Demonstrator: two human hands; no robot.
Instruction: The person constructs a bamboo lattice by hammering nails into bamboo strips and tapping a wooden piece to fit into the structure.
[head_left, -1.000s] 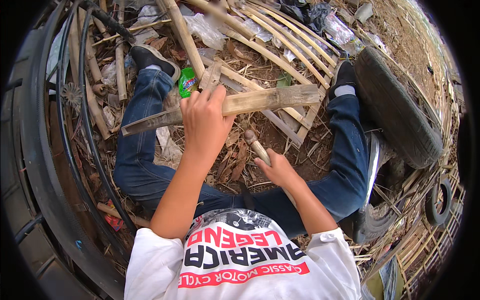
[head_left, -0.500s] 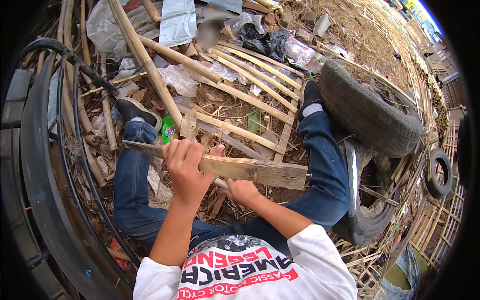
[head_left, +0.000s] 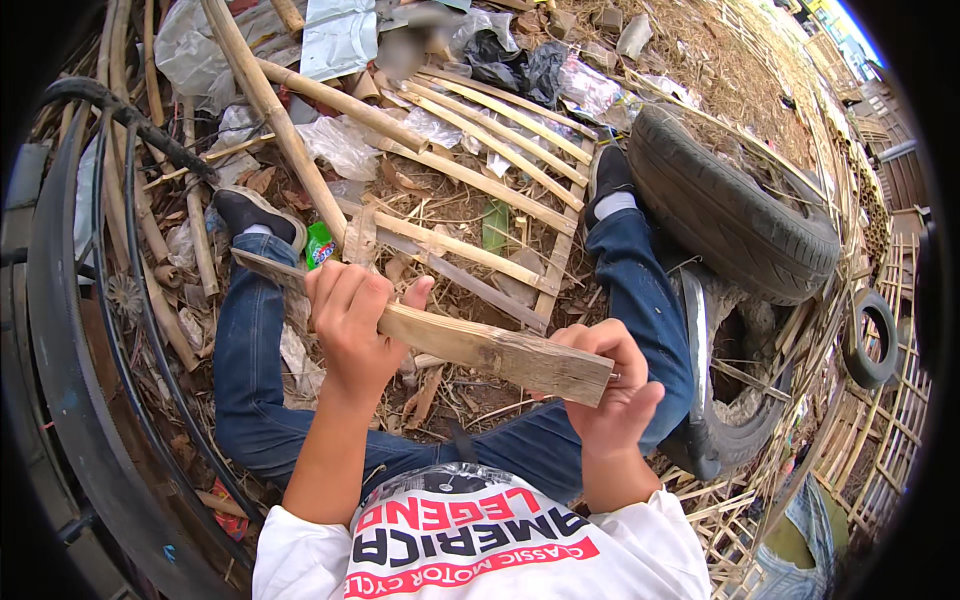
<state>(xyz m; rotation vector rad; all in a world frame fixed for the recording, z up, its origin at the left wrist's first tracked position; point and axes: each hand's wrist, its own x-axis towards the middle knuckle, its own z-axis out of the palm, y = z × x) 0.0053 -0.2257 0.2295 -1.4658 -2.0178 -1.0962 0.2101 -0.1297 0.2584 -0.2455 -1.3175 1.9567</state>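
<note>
A long, flat wooden board lies slantwise across my lap, its narrow, dark end to the left and its broad, weathered end to the right. My left hand is wrapped round it left of the middle, with the thumb raised. At the broad end, the curled fingers of my right hand grip the far edge, the thumb sticking out to the side. A small metal pin juts from that end beside the fingers. Beyond the board, a frame of split bamboo slats rests on the ground between my feet.
A large worn tyre lies by my right foot, with a cut tyre piece nearer. Bamboo poles and plastic litter cover the ground ahead. Along the left side runs a black metal frame. A smaller tyre stands far right.
My right hand has moved from beneath the board's middle to its broad right end and now grips it there. The left hand keeps its hold, slightly further left.
</note>
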